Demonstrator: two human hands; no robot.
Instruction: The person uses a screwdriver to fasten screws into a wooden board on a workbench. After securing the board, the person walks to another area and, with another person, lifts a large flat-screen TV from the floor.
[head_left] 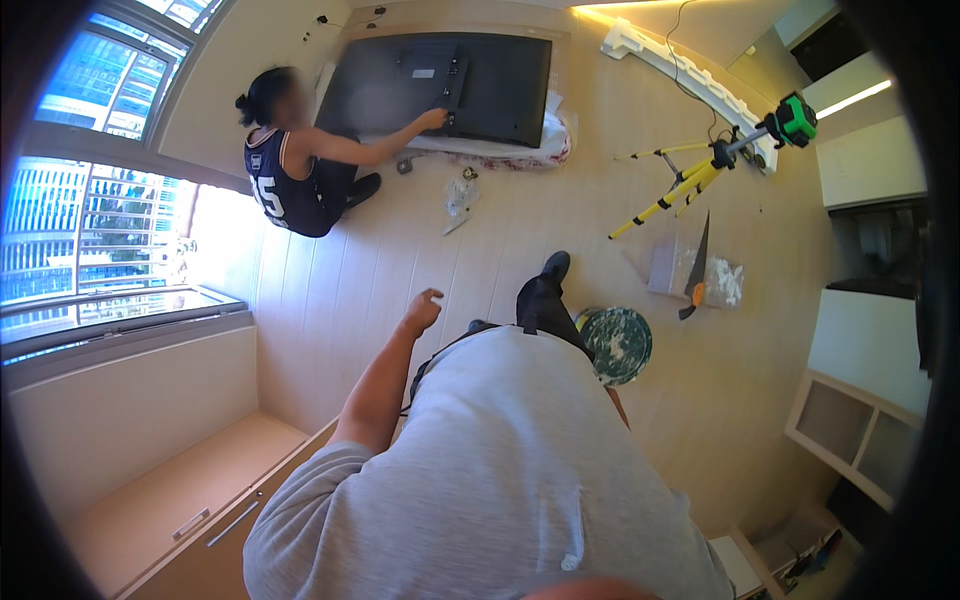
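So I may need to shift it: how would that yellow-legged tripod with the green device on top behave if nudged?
The yellow-legged tripod looks top-heavy under its green device, so probably tippy. Its thin legs suggest it is light, likely sliding easily on the smooth wood floor.

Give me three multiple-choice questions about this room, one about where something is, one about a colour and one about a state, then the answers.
1. Where does the flat black screen lie?
A. On the floor by the far wall
B. Hung on the wall
C. On the wooden bench by the window

2. What colour are the legs of the tripod?
A. Red
B. Yellow
C. Blue

3. How is the wearer's left hand?
A. Closed round a trowel
B. Flat on the screen
C. Raised, empty, fingers loosely curled

Answers:
1. A, it lies back-side up on padding on the floor, where a crouching co-worker's hand touches its bracket.
2. B, the spread legs are yellow under a green device.
3. C, nothing is in it; the right hand is out of sight.
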